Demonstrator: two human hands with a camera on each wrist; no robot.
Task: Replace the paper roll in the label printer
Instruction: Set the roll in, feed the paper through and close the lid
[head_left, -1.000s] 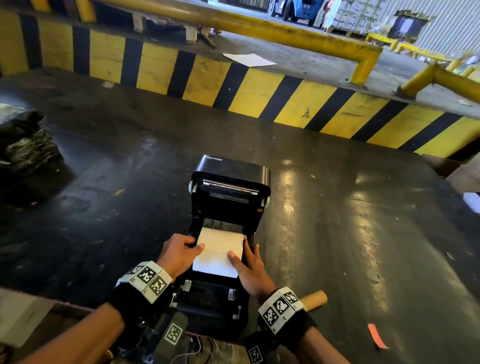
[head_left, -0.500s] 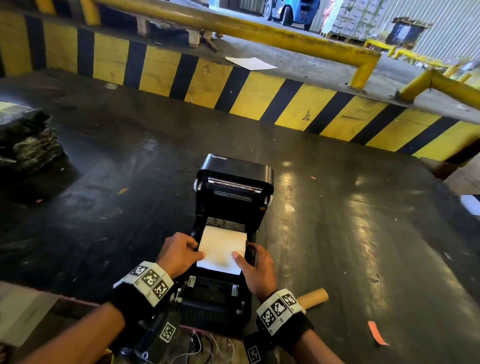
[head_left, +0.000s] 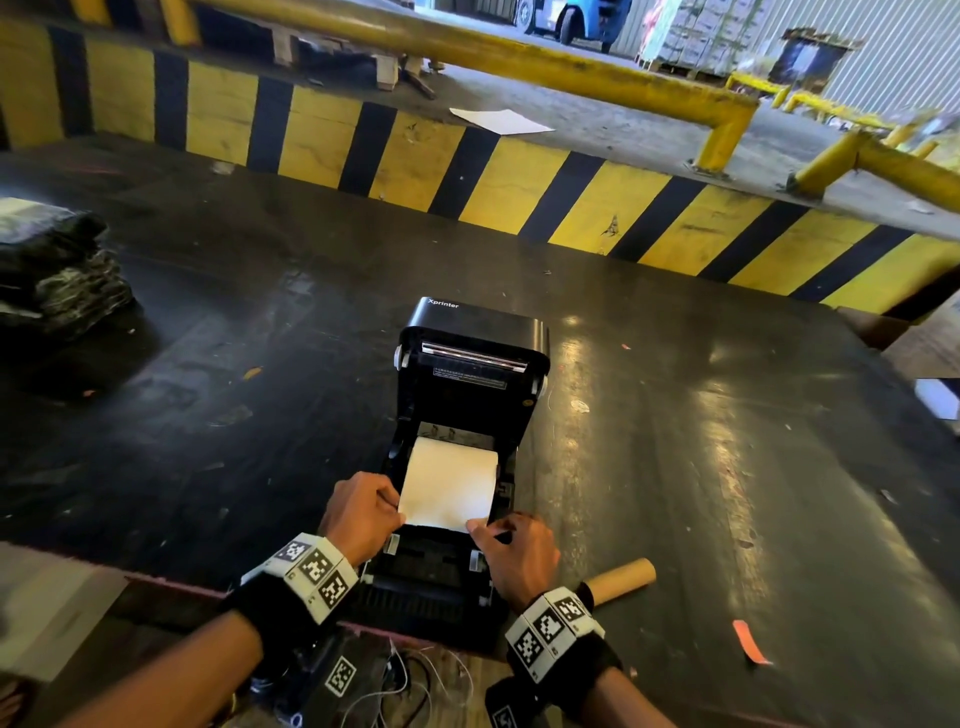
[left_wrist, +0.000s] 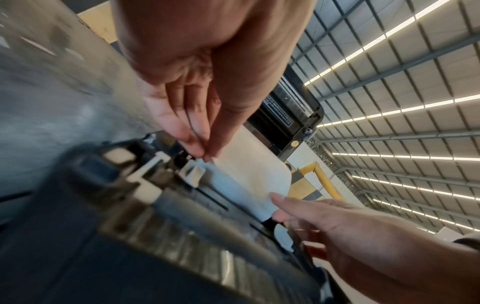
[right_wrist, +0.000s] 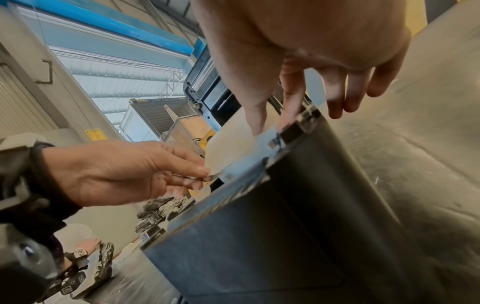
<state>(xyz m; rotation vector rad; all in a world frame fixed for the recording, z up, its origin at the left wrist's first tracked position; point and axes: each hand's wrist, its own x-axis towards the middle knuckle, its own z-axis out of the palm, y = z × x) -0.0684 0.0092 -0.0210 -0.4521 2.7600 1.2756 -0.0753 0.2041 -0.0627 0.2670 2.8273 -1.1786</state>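
While the lid stands open, both hands (head_left: 358, 512) (thumb and fingertips) on paper (head_left: 448, 480).

The frames show one black label printer (head_left: 470, 415) with its lid open, one white paper roll (head_left: 449, 480), two bare hands, one brown cardboard tube (head_left: 623, 579) at lower right, and one orange paper scrap (head_left: 748, 642).

Bare forearms, a black wrist strap (head_left: 270, 608) on the left arm topped by a white block of square black-and-white markers (head_left: 314, 569), a matching strap (head_left: 576, 670) and marker block (head_left: 550, 631) on the right.
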